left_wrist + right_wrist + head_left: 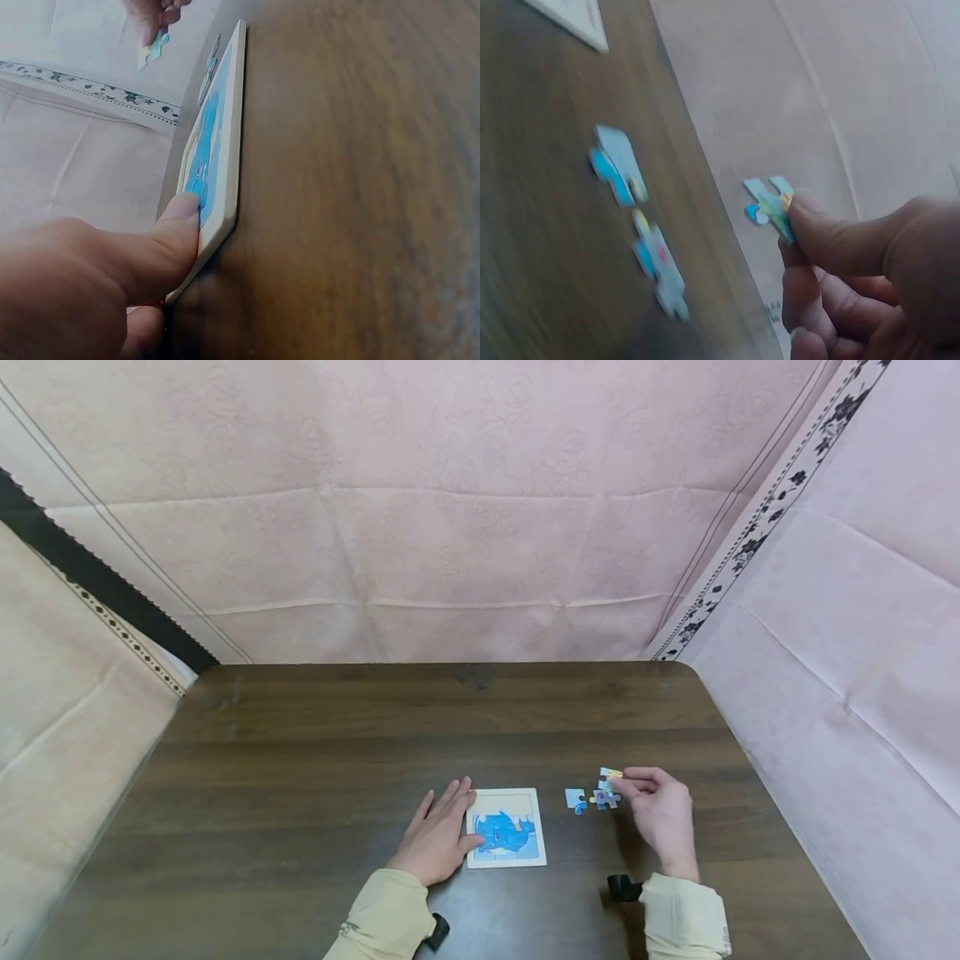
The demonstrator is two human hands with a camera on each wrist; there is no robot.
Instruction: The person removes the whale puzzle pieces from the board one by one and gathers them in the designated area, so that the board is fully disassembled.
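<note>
A square puzzle tray (536, 827) with a pale frame lies on the table, a blue whale-like picture (504, 832) partly assembled in it. My left hand (441, 837) rests along the tray's left side with straight fingers. Its thumb (176, 232) lies over the frame onto the picture. To the right of the tray, my right hand (663, 818) pinches a jigsaw piece (769, 206) between thumb and index finger, raised above the table. Two loose pieces lie near it on the wood, one light blue piece (575, 799) and one with a pink mark (660, 259).
The dark wooden table (315, 760) spreads around the tray. A pale curtain (465, 552) hangs along its far edge, with more cloth (847, 693) at the right and left sides. A black strap device (622, 888) sits at the right wrist.
</note>
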